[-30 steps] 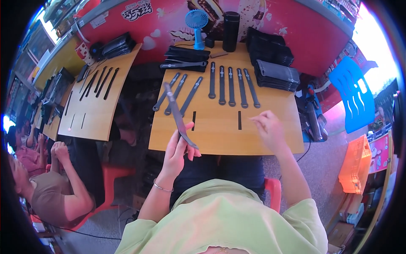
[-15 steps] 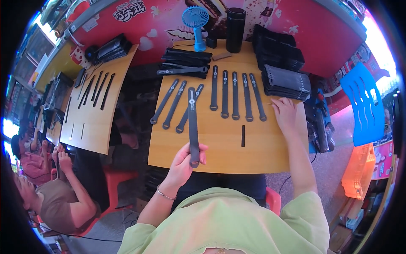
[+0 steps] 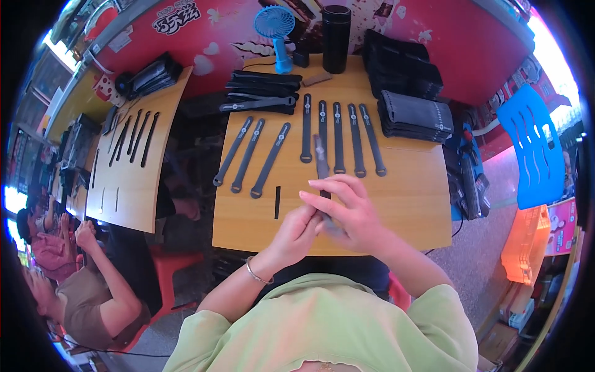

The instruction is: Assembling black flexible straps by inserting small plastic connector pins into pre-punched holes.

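A black strap with a pale printed mark [image 3: 320,158] points up the table from between my hands, its upper part blurred. My left hand [image 3: 294,239] is closed around its lower end, with a bangle on the wrist. Over the strap from the right comes my right hand [image 3: 350,214], its fingers laid across it and its thumb side against my left fingers. The lower end of the strap is hidden by my hands. A short, plain black strip [image 3: 277,203] lies on the table just beyond my left hand. Three slotted black straps [image 3: 271,160] lie to the left.
Several more straps [image 3: 356,139] lie in a row beyond my hands. Strap bundles [image 3: 259,93] sit at the back left, with packed stacks [image 3: 415,116] at the back right. A blue fan [image 3: 282,56] and black bottle [image 3: 335,40] stand behind. Another person works at the left table [image 3: 136,198].
My right hand has left the stack at the right and come to the strap in my left hand. My left hand and the strap have shifted right.
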